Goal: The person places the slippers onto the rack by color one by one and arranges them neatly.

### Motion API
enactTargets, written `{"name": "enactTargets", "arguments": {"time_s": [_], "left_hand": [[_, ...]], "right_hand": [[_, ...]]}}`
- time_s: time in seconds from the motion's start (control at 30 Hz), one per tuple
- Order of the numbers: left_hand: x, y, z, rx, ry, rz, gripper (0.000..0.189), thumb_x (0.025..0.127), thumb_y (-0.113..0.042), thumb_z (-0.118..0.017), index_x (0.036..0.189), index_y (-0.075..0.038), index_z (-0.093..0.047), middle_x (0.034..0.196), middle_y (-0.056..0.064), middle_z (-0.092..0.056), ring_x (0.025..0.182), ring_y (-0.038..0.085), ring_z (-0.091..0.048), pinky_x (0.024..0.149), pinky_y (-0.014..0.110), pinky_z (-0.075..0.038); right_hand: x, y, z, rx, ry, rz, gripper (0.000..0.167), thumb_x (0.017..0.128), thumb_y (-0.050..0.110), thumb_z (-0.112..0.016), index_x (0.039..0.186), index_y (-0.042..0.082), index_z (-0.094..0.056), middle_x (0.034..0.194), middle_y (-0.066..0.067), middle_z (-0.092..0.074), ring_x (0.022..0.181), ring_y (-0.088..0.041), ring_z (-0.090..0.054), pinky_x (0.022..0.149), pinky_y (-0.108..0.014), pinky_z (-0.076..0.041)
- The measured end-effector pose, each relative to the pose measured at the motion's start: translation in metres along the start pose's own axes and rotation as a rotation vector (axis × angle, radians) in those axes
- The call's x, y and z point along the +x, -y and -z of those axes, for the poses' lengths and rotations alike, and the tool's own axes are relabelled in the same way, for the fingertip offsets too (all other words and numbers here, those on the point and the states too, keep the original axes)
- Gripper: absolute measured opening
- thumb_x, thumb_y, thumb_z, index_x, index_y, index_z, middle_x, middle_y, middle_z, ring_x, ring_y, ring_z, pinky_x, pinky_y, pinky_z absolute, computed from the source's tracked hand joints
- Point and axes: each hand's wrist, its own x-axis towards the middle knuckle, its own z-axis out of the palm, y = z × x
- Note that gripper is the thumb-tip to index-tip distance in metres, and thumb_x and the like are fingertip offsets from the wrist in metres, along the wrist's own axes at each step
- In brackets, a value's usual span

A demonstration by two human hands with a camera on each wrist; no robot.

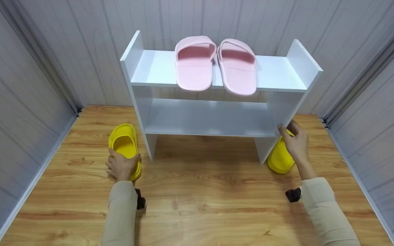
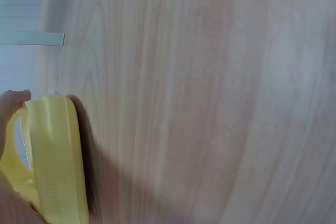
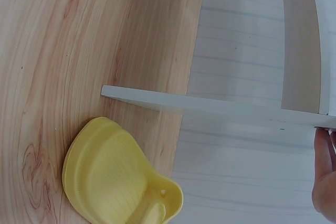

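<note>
My left hand (image 1: 120, 165) grips a yellow clog (image 1: 123, 147) on the floor to the left of a white two-tier shoe rack (image 1: 204, 118). Its thumb and fingers span the shoe; in the left wrist view the clog (image 2: 55, 161) sits upright at the lower left. My right hand (image 1: 298, 141) is at the rack's right side panel, fingertips against the board (image 3: 220, 106) in the right wrist view. Below that hand, a second yellow clog (image 1: 280, 157) rests on the floor beside the panel, partly hidden by the hand in the head view.
Two pink slippers (image 1: 195, 65) lie side by side on the top shelf, overhanging its front edge. Panelled walls (image 1: 22, 112) enclose the wood-look floor (image 1: 200, 205) at the back and both sides.
</note>
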Motion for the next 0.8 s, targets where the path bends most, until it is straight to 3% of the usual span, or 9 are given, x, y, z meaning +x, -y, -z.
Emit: {"name": "enactTargets", "arguments": {"time_s": [0.17, 0.33, 0.53, 0.8], "left_hand": [[0.000, 0.002, 0.002, -0.002, 0.008, -0.009, 0.107, 0.071, -0.042, -0.065, 0.137, -0.003, 0.009, 0.128, 0.033, -0.022, 0.116, 0.044, -0.021, 0.090, 0.056, -0.016], [0.000, 0.004, 0.006, 0.014, 0.031, -0.030, 0.107, 0.071, -0.044, -0.064, 0.137, -0.002, 0.009, 0.130, 0.034, -0.020, 0.116, 0.046, -0.019, 0.089, 0.058, -0.016], [0.001, 0.004, 0.017, 0.024, 0.035, -0.081, 0.105, 0.070, -0.042, -0.064, 0.138, -0.002, 0.005, 0.131, 0.032, -0.020, 0.116, 0.046, -0.020, 0.089, 0.060, -0.016], [0.000, 0.005, 0.038, 0.072, 0.117, -0.137, 0.106, 0.072, -0.044, -0.064, 0.137, 0.001, 0.006, 0.131, 0.035, -0.017, 0.116, 0.048, -0.018, 0.088, 0.061, -0.015]], "right_hand": [[0.005, -0.019, 0.000, -0.020, -0.008, -0.003, 0.039, 0.085, 0.024, -0.058, 0.120, 0.006, -0.055, 0.112, -0.012, -0.057, 0.103, -0.021, -0.052, 0.083, -0.033, -0.043], [0.006, -0.023, 0.000, -0.024, -0.009, 0.020, 0.039, 0.086, 0.024, -0.058, 0.120, 0.006, -0.055, 0.111, -0.012, -0.058, 0.103, -0.021, -0.052, 0.083, -0.032, -0.043], [0.001, -0.006, 0.000, 0.029, 0.013, 0.005, 0.038, 0.086, 0.019, -0.057, 0.120, 0.001, -0.054, 0.113, -0.016, -0.056, 0.105, -0.023, -0.051, 0.084, -0.035, -0.042], [-0.004, 0.009, 0.000, 0.008, 0.006, 0.000, 0.037, 0.087, 0.016, -0.055, 0.119, -0.002, -0.052, 0.113, -0.017, -0.056, 0.105, -0.024, -0.050, 0.085, -0.032, -0.042]]}}
